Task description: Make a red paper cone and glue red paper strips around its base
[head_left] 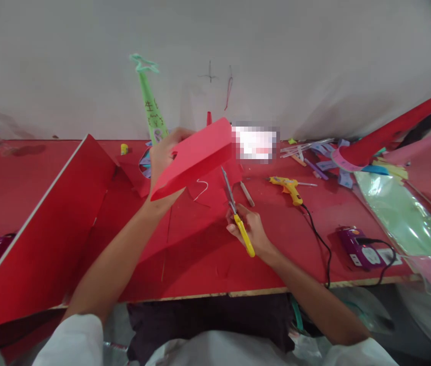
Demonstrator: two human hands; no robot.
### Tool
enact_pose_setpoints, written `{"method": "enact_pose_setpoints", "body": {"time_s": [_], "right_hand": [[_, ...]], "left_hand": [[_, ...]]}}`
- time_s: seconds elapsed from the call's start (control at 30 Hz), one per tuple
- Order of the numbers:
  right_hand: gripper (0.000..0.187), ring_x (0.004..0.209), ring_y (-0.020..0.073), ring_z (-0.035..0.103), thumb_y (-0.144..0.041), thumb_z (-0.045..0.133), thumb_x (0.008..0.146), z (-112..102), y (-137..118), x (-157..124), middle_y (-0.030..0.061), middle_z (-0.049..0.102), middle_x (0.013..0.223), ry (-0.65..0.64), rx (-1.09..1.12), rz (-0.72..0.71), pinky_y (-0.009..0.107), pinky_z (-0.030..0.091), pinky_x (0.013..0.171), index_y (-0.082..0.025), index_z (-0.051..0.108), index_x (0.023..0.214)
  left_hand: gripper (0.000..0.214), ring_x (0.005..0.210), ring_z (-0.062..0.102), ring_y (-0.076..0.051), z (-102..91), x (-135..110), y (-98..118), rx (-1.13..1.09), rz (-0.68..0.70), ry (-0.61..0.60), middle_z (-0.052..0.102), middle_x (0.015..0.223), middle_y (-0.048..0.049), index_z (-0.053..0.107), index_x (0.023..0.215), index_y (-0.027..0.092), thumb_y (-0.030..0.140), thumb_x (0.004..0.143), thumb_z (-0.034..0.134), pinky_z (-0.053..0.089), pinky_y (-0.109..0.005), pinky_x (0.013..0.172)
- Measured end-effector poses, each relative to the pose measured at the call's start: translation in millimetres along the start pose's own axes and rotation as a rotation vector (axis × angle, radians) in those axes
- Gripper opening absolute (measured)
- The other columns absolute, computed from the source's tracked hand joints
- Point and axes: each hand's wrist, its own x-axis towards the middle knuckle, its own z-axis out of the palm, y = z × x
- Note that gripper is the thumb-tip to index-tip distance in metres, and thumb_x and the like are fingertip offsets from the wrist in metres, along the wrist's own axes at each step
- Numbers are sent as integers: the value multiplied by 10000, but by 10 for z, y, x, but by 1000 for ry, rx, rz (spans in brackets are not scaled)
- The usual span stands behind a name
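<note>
Raised over the red table, my left hand (pixel 167 147) grips a folded red paper (pixel 200 155), which hides most of its fingers. My right hand (pixel 251 226) is wrapped around scissors (pixel 241 223) with yellow handles. Their blades point up and away, close to the lower right edge of the paper; whether they touch it I cannot tell. Beneath the paper, a white string (pixel 201 189) curls on the tabletop. A pale stick (pixel 247 194) lies just beyond the scissors.
A yellow glue gun (pixel 287 187) lies right of my hands, its black cord trailing toward a purple power strip (pixel 360 249). A red divider board (pixel 47 229) stands at left. A green paper cone (pixel 152 109) leans near the wall. Clear plastic packets (pixel 409 208) lie far right.
</note>
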Motion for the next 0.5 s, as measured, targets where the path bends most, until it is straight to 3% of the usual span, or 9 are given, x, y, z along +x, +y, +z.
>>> {"method": "enact_pose_setpoints", "body": {"time_s": [0.1, 0.27, 0.5], "right_hand": [[659, 608, 141, 482, -879, 645, 824, -8, -3, 4, -18, 546, 678, 4, -39, 3, 277, 345, 567, -234, 516, 802], [672, 585, 134, 459, -898, 618, 824, -14, -12, -2, -23, 529, 647, 34, -85, -4, 276, 324, 557, -236, 508, 774], [693, 558, 120, 447, -909, 626, 811, -27, -24, -1, -29, 528, 627, 33, -130, 15, 267, 327, 546, -224, 531, 765]], "left_hand": [[105, 669, 633, -163, -5, 21, -17, -2, 0, -23, 669, 732, 20, 666, 849, 233, 273, 845, 763, 532, -296, 575], [275, 641, 649, -141, 39, 2, -22, -167, -41, -111, 616, 697, 21, 631, 805, 227, 440, 915, 763, 529, -253, 535], [469, 537, 603, -119, 53, -1, -67, -247, -59, -166, 403, 575, 48, 492, 736, 218, 531, 966, 756, 473, -230, 460]]}}
